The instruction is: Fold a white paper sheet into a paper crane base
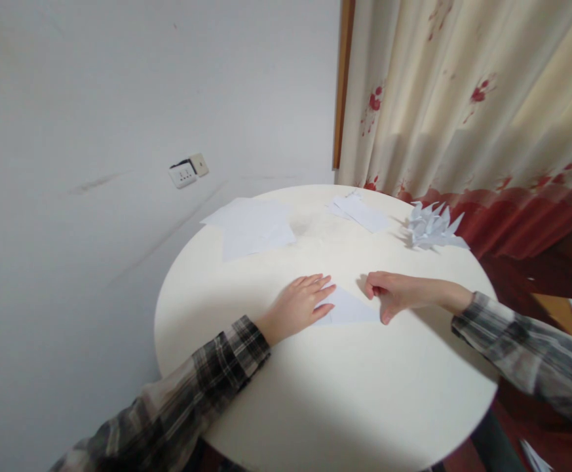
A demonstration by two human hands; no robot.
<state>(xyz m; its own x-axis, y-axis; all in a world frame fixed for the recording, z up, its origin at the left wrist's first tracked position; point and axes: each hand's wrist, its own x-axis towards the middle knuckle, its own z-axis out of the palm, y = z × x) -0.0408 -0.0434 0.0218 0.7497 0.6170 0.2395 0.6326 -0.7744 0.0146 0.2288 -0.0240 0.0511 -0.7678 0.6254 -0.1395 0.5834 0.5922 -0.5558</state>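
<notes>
A folded piece of white paper [352,308], roughly triangular, lies flat on the round white table [354,393]. My left hand [301,305] rests over its left part, palm down, with the fingers spread and stretched out. At the paper's right corner is my right hand [391,292], its fingers curled and the thumb pointing down beside the corner. Whether the right fingers actually pinch the paper is hidden.
White sheets [256,226] lie at the table's back left, and smaller papers [362,211] at the back. A cluster of pointed folded paper pieces [430,226] stands at the back right, near the curtain [438,98]. A wall [94,98] borders the left.
</notes>
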